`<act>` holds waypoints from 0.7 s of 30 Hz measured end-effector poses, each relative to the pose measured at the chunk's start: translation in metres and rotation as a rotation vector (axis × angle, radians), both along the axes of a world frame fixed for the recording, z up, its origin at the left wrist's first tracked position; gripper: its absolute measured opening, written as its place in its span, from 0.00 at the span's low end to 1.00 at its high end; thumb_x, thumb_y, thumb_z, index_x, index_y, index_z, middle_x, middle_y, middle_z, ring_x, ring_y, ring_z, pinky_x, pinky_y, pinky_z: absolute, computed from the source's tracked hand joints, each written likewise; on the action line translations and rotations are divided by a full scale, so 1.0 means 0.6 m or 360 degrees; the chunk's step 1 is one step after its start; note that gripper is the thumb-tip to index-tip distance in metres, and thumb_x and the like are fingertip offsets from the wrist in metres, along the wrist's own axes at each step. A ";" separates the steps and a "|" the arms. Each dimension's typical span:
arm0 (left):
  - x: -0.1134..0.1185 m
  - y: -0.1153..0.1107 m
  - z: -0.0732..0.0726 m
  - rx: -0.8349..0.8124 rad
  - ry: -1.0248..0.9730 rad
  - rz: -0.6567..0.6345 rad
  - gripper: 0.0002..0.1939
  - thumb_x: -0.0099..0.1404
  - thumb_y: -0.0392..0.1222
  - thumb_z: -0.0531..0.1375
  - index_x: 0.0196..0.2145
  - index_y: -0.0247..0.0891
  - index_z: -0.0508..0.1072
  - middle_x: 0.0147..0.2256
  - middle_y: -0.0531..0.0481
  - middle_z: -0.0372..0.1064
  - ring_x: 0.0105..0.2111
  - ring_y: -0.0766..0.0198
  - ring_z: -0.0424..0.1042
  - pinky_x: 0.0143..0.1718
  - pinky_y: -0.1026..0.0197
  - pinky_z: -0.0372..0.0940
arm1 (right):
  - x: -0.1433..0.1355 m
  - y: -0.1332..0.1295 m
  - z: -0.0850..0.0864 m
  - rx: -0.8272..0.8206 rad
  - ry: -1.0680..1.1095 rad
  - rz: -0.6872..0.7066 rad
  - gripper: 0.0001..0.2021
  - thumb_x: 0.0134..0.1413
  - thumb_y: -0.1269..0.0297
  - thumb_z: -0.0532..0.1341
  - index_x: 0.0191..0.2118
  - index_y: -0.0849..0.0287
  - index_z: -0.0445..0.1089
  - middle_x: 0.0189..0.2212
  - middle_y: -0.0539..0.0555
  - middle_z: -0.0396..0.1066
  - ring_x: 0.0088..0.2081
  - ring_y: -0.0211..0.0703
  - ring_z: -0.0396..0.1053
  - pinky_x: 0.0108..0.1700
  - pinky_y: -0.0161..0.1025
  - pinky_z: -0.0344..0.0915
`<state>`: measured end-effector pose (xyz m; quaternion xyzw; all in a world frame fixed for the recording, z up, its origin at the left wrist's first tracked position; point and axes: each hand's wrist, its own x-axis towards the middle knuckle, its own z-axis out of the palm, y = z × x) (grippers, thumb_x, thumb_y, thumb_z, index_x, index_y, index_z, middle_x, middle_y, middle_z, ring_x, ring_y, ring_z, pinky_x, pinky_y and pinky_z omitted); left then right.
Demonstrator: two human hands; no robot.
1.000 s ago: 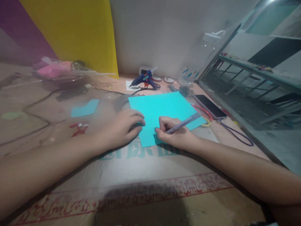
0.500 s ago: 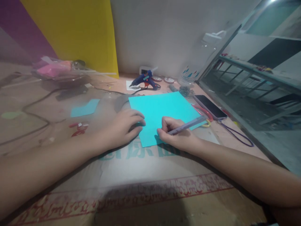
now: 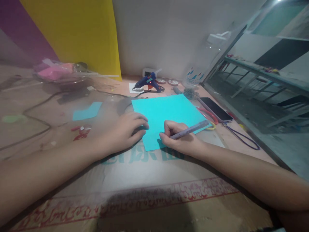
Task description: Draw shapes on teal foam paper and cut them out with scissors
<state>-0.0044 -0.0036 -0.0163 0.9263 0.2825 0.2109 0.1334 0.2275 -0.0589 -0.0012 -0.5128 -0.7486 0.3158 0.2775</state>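
Note:
A bright turquoise sheet of paper (image 3: pixel 164 111) lies on the table in front of me. My right hand (image 3: pixel 180 137) rests on its near right part, fingers wrapped round a pale purple pen (image 3: pixel 190 129) whose top leans to the right; the pen's tip is hidden behind the fingers. At the sheet's left edge, my left hand (image 3: pixel 132 130) lies with its fingers a little bent and apart, the fingertips touching the paper. Scissors with red and yellow handles (image 3: pixel 210 116) are partly under the sheet's right side.
Behind the sheet stand a blue glue gun (image 3: pixel 149 82) and a clear bottle (image 3: pixel 199 71). A phone (image 3: pixel 215 109) with a strap lies to the right. On the left are a turquoise scrap (image 3: pixel 87 111), a cable and a bowl of pink material (image 3: pixel 58 72).
My right hand has moved slightly to the left over the sheet with the pen. My left hand and the sheet have stayed practically still.

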 end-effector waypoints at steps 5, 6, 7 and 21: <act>0.000 -0.001 0.004 0.0000 0.0023 -0.0007 0.14 0.72 0.43 0.52 0.43 0.36 0.76 0.50 0.40 0.74 0.53 0.50 0.72 0.56 0.46 0.66 | 0.001 0.002 0.003 -0.0018 0.0035 0.0076 0.15 0.52 0.65 0.61 0.23 0.54 0.53 0.17 0.41 0.52 0.21 0.32 0.50 0.24 0.36 0.46; 0.000 -0.002 0.004 0.0001 0.0028 -0.0005 0.14 0.72 0.43 0.52 0.43 0.36 0.76 0.50 0.39 0.74 0.53 0.50 0.72 0.56 0.46 0.66 | 0.001 0.003 0.002 -0.0009 0.0046 0.0088 0.15 0.52 0.66 0.61 0.22 0.54 0.53 0.17 0.41 0.52 0.21 0.32 0.50 0.24 0.36 0.46; 0.000 -0.002 0.005 0.0003 0.0032 -0.0001 0.14 0.72 0.43 0.52 0.43 0.36 0.76 0.50 0.39 0.74 0.53 0.50 0.72 0.55 0.46 0.67 | 0.001 0.003 0.001 0.0000 0.0054 0.0098 0.14 0.52 0.66 0.60 0.22 0.54 0.53 0.17 0.41 0.52 0.21 0.32 0.49 0.24 0.36 0.46; -0.002 -0.003 0.005 0.0018 0.0036 0.0006 0.14 0.72 0.43 0.51 0.43 0.37 0.76 0.50 0.40 0.74 0.52 0.52 0.72 0.55 0.47 0.67 | 0.010 0.006 -0.002 0.0031 0.0160 -0.0008 0.14 0.51 0.67 0.60 0.22 0.54 0.52 0.18 0.41 0.50 0.21 0.32 0.48 0.24 0.36 0.45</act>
